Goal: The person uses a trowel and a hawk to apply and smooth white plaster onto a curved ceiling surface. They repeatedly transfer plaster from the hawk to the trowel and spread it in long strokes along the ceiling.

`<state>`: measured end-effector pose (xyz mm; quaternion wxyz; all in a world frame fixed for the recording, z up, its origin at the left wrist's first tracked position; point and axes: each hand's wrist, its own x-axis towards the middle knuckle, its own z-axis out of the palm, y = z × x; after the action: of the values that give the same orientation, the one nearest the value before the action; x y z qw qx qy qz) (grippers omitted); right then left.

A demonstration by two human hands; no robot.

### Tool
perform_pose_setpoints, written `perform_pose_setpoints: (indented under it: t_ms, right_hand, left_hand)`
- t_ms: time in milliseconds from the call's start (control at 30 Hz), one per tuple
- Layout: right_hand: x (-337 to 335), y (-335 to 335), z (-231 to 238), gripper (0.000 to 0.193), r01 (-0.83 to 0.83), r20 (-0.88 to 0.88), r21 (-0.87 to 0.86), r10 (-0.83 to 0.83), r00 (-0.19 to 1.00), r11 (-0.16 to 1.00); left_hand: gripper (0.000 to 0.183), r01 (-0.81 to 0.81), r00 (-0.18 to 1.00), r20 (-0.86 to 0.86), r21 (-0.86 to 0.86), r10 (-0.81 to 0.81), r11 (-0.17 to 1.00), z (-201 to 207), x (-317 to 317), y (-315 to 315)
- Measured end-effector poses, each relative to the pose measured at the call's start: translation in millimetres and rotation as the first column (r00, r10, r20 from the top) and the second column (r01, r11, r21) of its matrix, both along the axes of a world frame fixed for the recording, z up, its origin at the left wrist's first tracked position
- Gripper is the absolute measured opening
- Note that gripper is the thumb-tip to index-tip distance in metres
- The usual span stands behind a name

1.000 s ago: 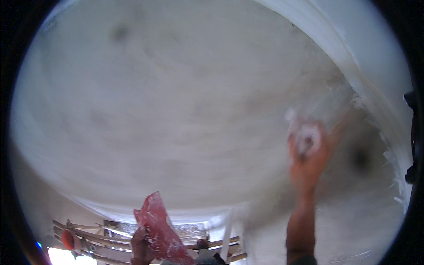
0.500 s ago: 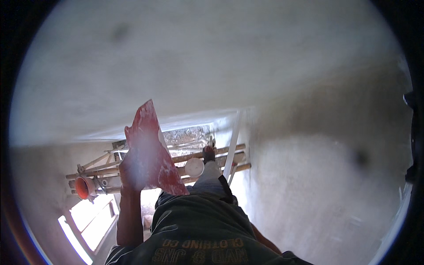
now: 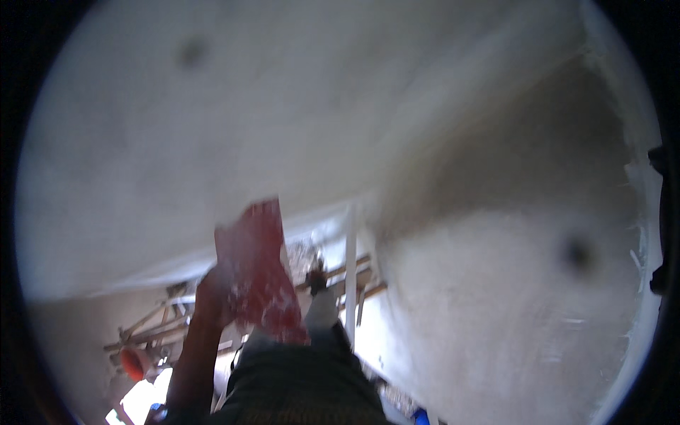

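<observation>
My left hand (image 3: pixel 212 294) is closed on the left edge of a flat red board (image 3: pixel 261 265) with an uneven outline. Pale smears, which look like plaster, mark its face, mostly toward the lower end. The board is tilted in front of my body, apart from the pale wall as far as I can see. Its face hides most of my fingers. My right hand is out of view.
Wooden scaffold poles (image 3: pixel 152 333) lie below, with my foot (image 3: pixel 316 281) on them. An orange bucket (image 3: pixel 133 363) hangs or stands at left. A white upright strip (image 3: pixel 350 276) rises near the corner. A plastered wall (image 3: pixel 482 326) fills the right.
The view has swung, blurring the picture. The board has dropped lower and turned somewhat, still in my left hand. A round white container on the scaffold is now hidden.
</observation>
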<state>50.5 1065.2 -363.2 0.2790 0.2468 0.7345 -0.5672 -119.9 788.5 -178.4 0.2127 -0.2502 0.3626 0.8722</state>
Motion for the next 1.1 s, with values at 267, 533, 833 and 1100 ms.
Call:
perform_pose_setpoints:
  t_ms: [267, 533, 833, 1100]
  right_hand:
    - [-55, 16, -6, 0.032, -0.052, 0.028, -0.012, 0.053, 0.998, 0.999]
    - [55, 73, -10, 0.032, -0.049, 0.132, 0.080, 0.038, 0.991, 0.996]
    - [38, 94, 170, 0.038, -0.422, 0.018, 0.698, 0.576, 0.817, 0.578]
    - [-168, -51, 274, 0.066, -0.218, -0.684, -0.414, -0.144, 0.715, 0.884]
  left_hand:
    - [0.048, 0.205, 0.975, -0.146, 0.320, -0.166, 0.925, 39, -17, 18]
    - [0.052, 0.102, 0.980, -0.190, 0.274, -0.050, 0.956, 38, -4, 27]
    - [0.051, 0.212, 0.934, -0.353, 0.426, -0.053, 0.879, 59, -8, 20]
    - [0.049, 0.246, 0.918, -0.392, 0.463, -0.051, 0.852, 76, -13, 17]
